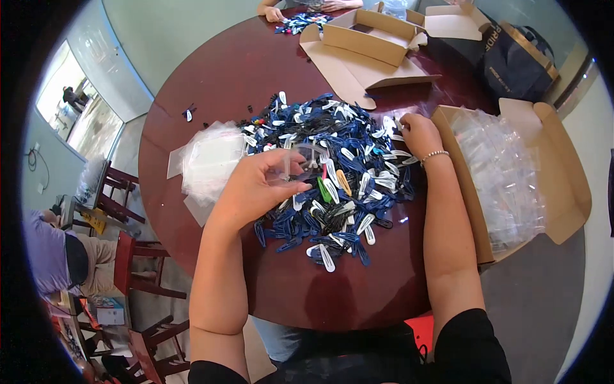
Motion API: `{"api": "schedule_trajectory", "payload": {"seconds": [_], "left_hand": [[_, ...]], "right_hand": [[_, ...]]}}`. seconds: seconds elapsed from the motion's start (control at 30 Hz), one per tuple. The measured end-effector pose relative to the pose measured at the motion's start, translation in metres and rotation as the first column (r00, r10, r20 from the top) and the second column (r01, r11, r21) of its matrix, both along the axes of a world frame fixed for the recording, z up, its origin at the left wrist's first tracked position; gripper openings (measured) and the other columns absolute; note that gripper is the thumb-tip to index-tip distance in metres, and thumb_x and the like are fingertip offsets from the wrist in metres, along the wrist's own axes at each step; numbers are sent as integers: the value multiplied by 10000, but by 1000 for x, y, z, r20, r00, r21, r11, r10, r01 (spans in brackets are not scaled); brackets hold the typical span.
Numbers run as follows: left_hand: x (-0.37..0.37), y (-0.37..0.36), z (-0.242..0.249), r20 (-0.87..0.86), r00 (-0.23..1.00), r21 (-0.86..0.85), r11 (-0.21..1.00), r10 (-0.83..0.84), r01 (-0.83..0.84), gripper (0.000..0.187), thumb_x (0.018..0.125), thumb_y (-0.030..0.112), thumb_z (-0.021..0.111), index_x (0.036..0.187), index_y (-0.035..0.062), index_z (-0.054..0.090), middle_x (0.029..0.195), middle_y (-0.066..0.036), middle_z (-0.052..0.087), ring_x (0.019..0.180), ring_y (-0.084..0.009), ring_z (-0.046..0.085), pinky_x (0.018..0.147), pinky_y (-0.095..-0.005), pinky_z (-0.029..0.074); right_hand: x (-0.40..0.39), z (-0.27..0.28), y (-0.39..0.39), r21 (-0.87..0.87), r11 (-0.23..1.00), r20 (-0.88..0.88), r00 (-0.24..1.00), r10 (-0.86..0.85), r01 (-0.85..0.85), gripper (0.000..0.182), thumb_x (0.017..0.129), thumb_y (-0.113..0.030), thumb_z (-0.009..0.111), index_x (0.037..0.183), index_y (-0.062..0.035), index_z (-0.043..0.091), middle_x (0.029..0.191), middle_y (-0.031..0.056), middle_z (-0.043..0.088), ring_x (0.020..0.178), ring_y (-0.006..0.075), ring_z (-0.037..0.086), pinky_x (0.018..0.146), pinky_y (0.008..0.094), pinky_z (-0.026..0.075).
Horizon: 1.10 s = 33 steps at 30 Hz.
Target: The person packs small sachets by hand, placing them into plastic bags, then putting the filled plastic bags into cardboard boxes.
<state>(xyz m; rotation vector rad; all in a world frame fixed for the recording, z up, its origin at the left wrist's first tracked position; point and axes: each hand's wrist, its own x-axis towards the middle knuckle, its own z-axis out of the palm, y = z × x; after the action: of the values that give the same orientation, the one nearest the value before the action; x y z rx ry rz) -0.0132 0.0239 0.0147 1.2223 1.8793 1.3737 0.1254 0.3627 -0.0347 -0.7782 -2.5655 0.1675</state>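
A large pile of snap hair clips (294, 221), mostly navy, white and black, is spread over the round table. Above its middle, my left hand (256, 182) curves around a clear plastic bag (297, 165), its thumb and fingers on either side of the mouth. Dark clips show through or behind the film. A green clip (324, 190) and an orange clip (343, 182) lie just beyond the thumb. At the pile's right edge, my right hand (419, 136) has its fingers pinched at a white hair clip (401, 124); the fingertips are partly hidden.
Flat clear bags (214, 157) are stacked left of the pile. An open carton (454, 185) full of filled clear bags (499, 179) stands at right. Empty cartons (368, 38) lie at the back, near another person's hand (273, 14) and a smaller clip heap (300, 24).
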Motion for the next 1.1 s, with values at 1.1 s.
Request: {"api": "schedule_trajectory", "payload": {"seconds": [1.1], "left_hand": [[-4, 6, -4, 207, 976, 20, 998, 61, -66, 370, 770, 48, 754, 1103, -21, 608, 969, -86, 665, 950, -143, 621, 845, -275, 503]], "right_hand": [[-6, 90, -84, -377, 747, -452, 813, 367, -547, 90, 788, -26, 658, 863, 21, 644, 828, 27, 649, 739, 80, 568, 691, 233, 468]]}}
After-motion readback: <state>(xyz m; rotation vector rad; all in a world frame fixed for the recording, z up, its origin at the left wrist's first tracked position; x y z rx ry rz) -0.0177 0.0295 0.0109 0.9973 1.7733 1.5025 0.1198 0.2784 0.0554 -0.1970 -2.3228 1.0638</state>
